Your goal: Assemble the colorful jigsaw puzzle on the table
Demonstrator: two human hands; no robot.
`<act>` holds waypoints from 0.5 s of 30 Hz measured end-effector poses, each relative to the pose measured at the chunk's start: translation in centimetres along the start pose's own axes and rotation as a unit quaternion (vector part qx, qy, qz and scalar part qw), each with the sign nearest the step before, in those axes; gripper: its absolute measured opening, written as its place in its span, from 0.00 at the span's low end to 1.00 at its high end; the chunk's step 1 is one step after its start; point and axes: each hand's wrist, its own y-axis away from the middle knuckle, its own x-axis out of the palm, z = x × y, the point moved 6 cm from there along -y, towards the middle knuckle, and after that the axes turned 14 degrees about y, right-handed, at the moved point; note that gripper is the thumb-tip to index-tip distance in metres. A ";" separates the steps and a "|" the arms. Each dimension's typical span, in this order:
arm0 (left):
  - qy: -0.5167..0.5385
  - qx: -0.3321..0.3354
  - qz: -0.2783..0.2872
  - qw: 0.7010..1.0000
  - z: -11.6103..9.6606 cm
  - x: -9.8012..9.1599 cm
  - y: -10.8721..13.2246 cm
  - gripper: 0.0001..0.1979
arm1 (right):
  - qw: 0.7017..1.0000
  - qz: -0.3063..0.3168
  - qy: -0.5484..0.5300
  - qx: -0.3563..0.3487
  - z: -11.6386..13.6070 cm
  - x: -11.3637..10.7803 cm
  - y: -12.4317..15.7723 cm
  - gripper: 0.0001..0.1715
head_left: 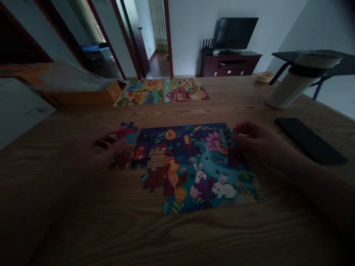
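Note:
A partly assembled jigsaw puzzle (213, 170) lies on the wooden table, showing rabbits, a bear and a peacock in a dark forest. In the puzzle's left part is a gap where bare wood shows. My right hand (251, 136) pinches a dark puzzle piece (227, 139) at the puzzle's upper right edge, over the peacock. At the left, the thumb and forefinger of my left hand (104, 146) close on the side of a red and blue puzzle piece (129, 137). Just below the gap lies a brown puzzle piece (154, 178).
Two finished puzzles (163, 91) lie at the back, beside an orange box (91, 96) with clear plastic. On the right are a tilted-looking white tumbler (288, 83), a black phone-like slab (309, 140) and a small bowl (265, 77). A white box (22, 111) stands at left.

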 end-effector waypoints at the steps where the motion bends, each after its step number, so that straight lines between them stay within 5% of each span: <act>1: 0.008 0.004 0.003 1.000 0.1 0.0 0.0 0.26 | 1.000 -0.001 0.004 0.000 0.0 0.0 0.0 0.24; 9: 0.035 0.056 -0.002 0.998 0.3 -0.1 0.4 0.27 | 0.999 -0.010 0.049 -0.004 -0.4 0.1 -0.1 0.23; 12: 0.008 0.031 -0.027 0.999 -0.5 -2.2 0.5 0.26 | 0.992 -0.026 0.121 -0.040 -0.1 -0.1 0.1 0.20; 15: 0.057 0.005 -0.120 0.991 -1.3 -5.8 0.8 0.25 | 0.976 -0.045 0.195 -0.085 0.6 -0.3 0.6 0.18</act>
